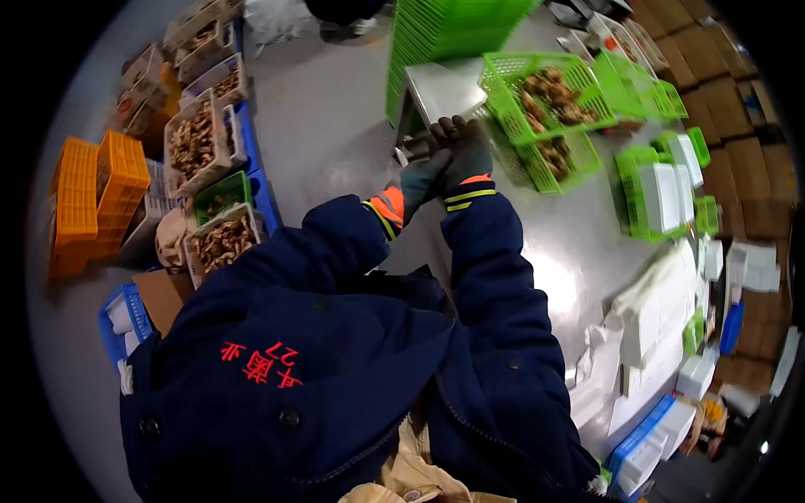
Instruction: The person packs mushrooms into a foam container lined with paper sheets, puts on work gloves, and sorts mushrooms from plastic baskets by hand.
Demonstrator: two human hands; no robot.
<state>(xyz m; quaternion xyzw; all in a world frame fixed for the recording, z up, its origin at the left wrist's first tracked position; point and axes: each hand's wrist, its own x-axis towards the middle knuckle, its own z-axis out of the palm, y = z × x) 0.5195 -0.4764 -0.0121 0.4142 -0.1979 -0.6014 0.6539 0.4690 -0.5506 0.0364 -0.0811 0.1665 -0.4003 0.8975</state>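
Grey gloves seem to cover the left hand (pixel 425 178) and the right hand (pixel 468 158), which meet in front of the body, palms turned away. Their fingers (pixel 449 130) look bent and overlap one another; how far they are open, and whether anything is pinched between them, I cannot tell. Orange and yellow bands circle the cuffs. Just beyond the hands is a low steel stand (pixel 444 88), and to the right of it the steel counter (pixel 558 285).

Nearest the hands on that side are brown mushrooms (pixel 553 88) in a green basket (pixel 501 96), with more in a second green basket (pixel 560 186) next to it. Both look only partly filled, so I judge the work to be midway. Further right, other green baskets carry white trays (pixel 662 197). Across the floor to the left, white crates (pixel 222 149) hold plenty more mushrooms, which suggests much is left. Behind the stand rises a tall stack of green crates (pixel 444 38).
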